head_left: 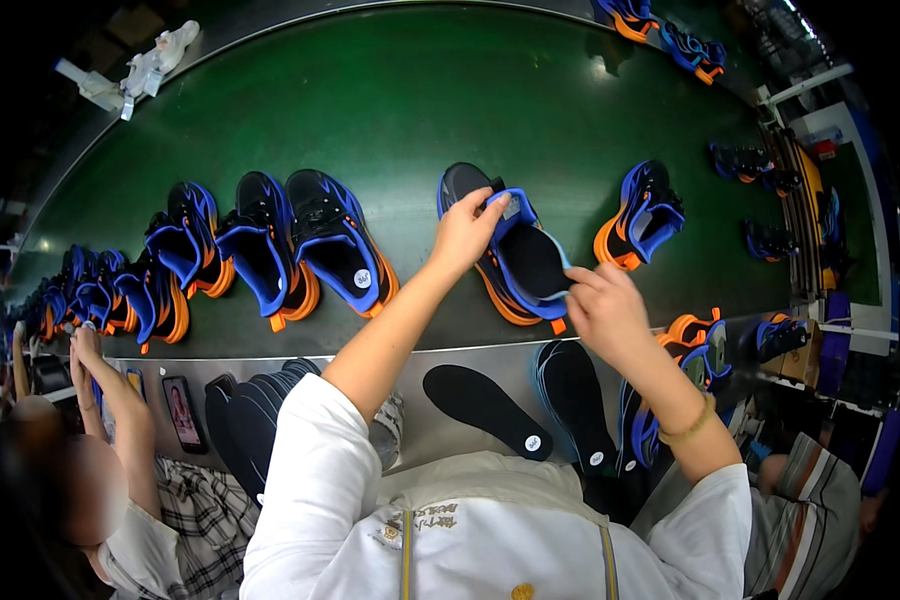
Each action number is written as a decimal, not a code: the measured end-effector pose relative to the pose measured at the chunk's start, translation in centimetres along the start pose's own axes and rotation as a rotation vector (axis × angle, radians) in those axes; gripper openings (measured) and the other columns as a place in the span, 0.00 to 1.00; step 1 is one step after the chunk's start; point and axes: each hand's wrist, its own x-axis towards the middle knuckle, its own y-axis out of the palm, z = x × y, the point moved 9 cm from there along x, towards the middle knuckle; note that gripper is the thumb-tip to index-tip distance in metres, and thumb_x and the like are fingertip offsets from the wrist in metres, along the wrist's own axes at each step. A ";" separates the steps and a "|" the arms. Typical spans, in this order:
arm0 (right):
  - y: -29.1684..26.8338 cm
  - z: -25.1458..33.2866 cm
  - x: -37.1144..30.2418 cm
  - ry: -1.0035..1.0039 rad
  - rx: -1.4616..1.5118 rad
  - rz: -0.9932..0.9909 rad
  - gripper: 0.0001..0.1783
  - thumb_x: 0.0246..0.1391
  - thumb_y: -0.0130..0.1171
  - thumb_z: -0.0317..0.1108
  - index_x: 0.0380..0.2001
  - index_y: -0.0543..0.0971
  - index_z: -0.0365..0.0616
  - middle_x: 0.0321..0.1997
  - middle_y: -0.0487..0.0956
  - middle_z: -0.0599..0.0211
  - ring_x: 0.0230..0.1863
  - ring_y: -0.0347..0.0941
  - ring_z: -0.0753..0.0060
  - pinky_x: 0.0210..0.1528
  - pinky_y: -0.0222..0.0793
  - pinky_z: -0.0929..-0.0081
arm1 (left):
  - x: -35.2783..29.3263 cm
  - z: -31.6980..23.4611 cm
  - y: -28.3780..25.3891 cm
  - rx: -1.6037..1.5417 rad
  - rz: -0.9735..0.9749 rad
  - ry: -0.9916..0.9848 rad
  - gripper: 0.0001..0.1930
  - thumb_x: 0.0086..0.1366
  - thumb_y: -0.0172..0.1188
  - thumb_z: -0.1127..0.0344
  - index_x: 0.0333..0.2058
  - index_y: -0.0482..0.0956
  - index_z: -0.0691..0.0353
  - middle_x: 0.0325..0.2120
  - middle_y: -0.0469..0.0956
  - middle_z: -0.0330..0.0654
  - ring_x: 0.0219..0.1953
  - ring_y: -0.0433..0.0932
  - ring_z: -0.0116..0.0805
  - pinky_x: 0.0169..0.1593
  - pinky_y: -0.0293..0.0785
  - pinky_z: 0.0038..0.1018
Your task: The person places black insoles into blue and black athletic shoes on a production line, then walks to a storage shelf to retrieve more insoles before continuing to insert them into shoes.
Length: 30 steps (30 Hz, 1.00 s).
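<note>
A black and blue sneaker with an orange heel loop lies on the green work surface in front of me, its toe pointing away. My left hand is closed in a pinch on the sneaker's tongue at the collar. A black insole with a light blue edge sits at the sneaker's opening, its front part out of sight inside. My right hand is closed, fingertips pinching the insole's edge near the heel. Beyond that hand stands another sneaker of the same kind.
A row of matching sneakers runs off to the left. On the near metal ledge lie a loose insole, stacked insoles and a phone. A co-worker's hands are at the far left. White shoe parts lie at the far edge.
</note>
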 end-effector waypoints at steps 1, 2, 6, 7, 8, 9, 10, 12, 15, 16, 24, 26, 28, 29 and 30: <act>1.8 -0.4 0.5 0.018 0.007 0.013 0.04 0.39 0.54 0.27 0.18 0.75 0.38 0.37 0.77 0.63 0.33 0.68 0.64 0.38 0.65 0.72 | 0.1 0.1 0.1 -0.010 0.007 -0.007 0.26 0.56 0.56 0.50 0.43 0.73 0.69 0.19 0.74 0.43 0.23 0.72 0.30 0.29 0.67 0.25; 3.6 -0.7 1.0 0.032 -0.005 -0.004 0.04 0.40 0.53 0.27 0.18 0.75 0.38 0.36 0.76 0.61 0.32 0.68 0.63 0.38 0.66 0.71 | 0.1 0.0 0.2 -0.012 0.006 -0.003 0.26 0.56 0.56 0.50 0.43 0.73 0.69 0.19 0.74 0.43 0.23 0.72 0.30 0.29 0.67 0.25; 8.8 -2.3 2.7 0.265 0.035 0.021 0.05 0.45 0.53 0.28 0.24 0.74 0.37 0.36 0.75 0.56 0.32 0.69 0.53 0.39 0.67 0.64 | 0.0 -0.2 0.7 -0.076 0.024 -0.038 0.26 0.55 0.57 0.51 0.43 0.73 0.70 0.17 0.71 0.39 0.20 0.68 0.24 0.25 0.64 0.22; 9.2 -2.1 2.8 0.262 0.032 0.023 0.05 0.45 0.53 0.28 0.24 0.74 0.37 0.36 0.75 0.56 0.32 0.69 0.53 0.39 0.67 0.64 | -0.1 -0.2 0.7 -0.074 0.026 -0.049 0.26 0.55 0.58 0.51 0.43 0.72 0.70 0.16 0.71 0.39 0.20 0.67 0.23 0.24 0.64 0.22; 9.5 -2.4 2.8 0.303 0.025 0.023 0.05 0.47 0.52 0.29 0.24 0.73 0.38 0.32 0.73 0.56 0.32 0.70 0.54 0.37 0.68 0.64 | -0.1 -0.4 0.8 -0.079 0.026 -0.049 0.26 0.55 0.58 0.51 0.43 0.72 0.70 0.16 0.71 0.39 0.20 0.67 0.23 0.24 0.64 0.22; 9.3 -2.2 3.1 0.333 0.023 0.025 0.06 0.48 0.50 0.31 0.24 0.72 0.39 0.29 0.72 0.56 0.33 0.70 0.56 0.34 0.70 0.64 | -0.1 -0.4 0.6 -0.064 0.028 -0.066 0.27 0.55 0.58 0.51 0.44 0.72 0.70 0.17 0.72 0.40 0.21 0.68 0.24 0.25 0.65 0.22; 9.6 -2.1 3.0 0.364 0.024 0.120 0.11 0.49 0.52 0.37 0.28 0.72 0.38 0.30 0.72 0.53 0.35 0.70 0.53 0.35 0.70 0.62 | -0.2 -0.3 0.5 -0.050 0.031 -0.084 0.27 0.55 0.58 0.51 0.44 0.72 0.70 0.18 0.72 0.40 0.21 0.69 0.25 0.27 0.66 0.22; 7.6 -1.1 2.8 0.333 -0.020 0.163 0.14 0.48 0.54 0.40 0.30 0.73 0.39 0.30 0.72 0.53 0.34 0.71 0.52 0.36 0.70 0.61 | -0.5 -0.1 -0.1 -0.061 0.004 -0.054 0.27 0.55 0.57 0.51 0.44 0.72 0.70 0.18 0.73 0.41 0.22 0.70 0.26 0.28 0.67 0.23; 7.0 -2.5 3.2 0.372 -0.062 0.422 0.19 0.40 0.58 0.43 0.31 0.76 0.38 0.31 0.73 0.50 0.33 0.72 0.49 0.38 0.70 0.60 | -0.9 -1.6 -0.4 0.000 0.009 0.006 0.27 0.56 0.56 0.50 0.45 0.72 0.68 0.21 0.77 0.44 0.25 0.75 0.32 0.33 0.70 0.25; 8.5 -2.7 3.3 0.311 0.008 0.592 0.17 0.39 0.58 0.41 0.29 0.76 0.38 0.32 0.74 0.48 0.33 0.72 0.49 0.39 0.70 0.61 | -1.0 -2.0 0.0 0.050 0.032 0.017 0.25 0.56 0.55 0.50 0.44 0.73 0.66 0.21 0.77 0.46 0.26 0.76 0.36 0.33 0.70 0.27; 14.0 -2.5 4.2 0.042 0.029 0.520 0.10 0.41 0.49 0.28 0.24 0.78 0.36 0.33 0.74 0.47 0.33 0.73 0.51 0.39 0.70 0.62 | -0.5 -2.8 0.0 0.117 0.135 0.094 0.16 0.59 0.53 0.54 0.30 0.73 0.65 0.16 0.70 0.42 0.20 0.66 0.27 0.25 0.64 0.25; 13.9 -2.1 4.2 -0.020 -0.025 0.393 0.10 0.44 0.47 0.29 0.23 0.77 0.35 0.29 0.74 0.52 0.31 0.72 0.55 0.37 0.70 0.63 | -0.5 -2.6 0.1 0.100 0.103 0.121 0.17 0.59 0.53 0.54 0.31 0.74 0.66 0.17 0.71 0.42 0.20 0.67 0.28 0.27 0.65 0.25; 14.4 -2.1 3.9 -0.027 -0.053 0.434 0.09 0.44 0.47 0.29 0.24 0.76 0.36 0.29 0.74 0.53 0.31 0.72 0.56 0.37 0.70 0.64 | -0.7 -2.2 0.1 0.103 0.121 0.101 0.18 0.60 0.53 0.54 0.35 0.74 0.66 0.20 0.73 0.42 0.23 0.69 0.28 0.30 0.67 0.23; 14.7 -2.1 3.7 -0.030 -0.089 0.466 0.09 0.44 0.47 0.30 0.24 0.75 0.37 0.28 0.75 0.54 0.31 0.73 0.57 0.37 0.69 0.65 | -0.6 -1.8 0.1 0.104 0.121 0.090 0.18 0.60 0.53 0.54 0.35 0.74 0.66 0.20 0.73 0.42 0.23 0.69 0.28 0.30 0.67 0.23; 14.9 -2.1 3.8 -0.047 -0.108 0.493 0.08 0.45 0.46 0.30 0.25 0.74 0.39 0.27 0.75 0.56 0.30 0.73 0.58 0.38 0.69 0.67 | -0.4 -1.5 0.3 0.077 0.147 0.076 0.17 0.60 0.53 0.55 0.35 0.74 0.66 0.20 0.73 0.41 0.24 0.69 0.26 0.31 0.67 0.23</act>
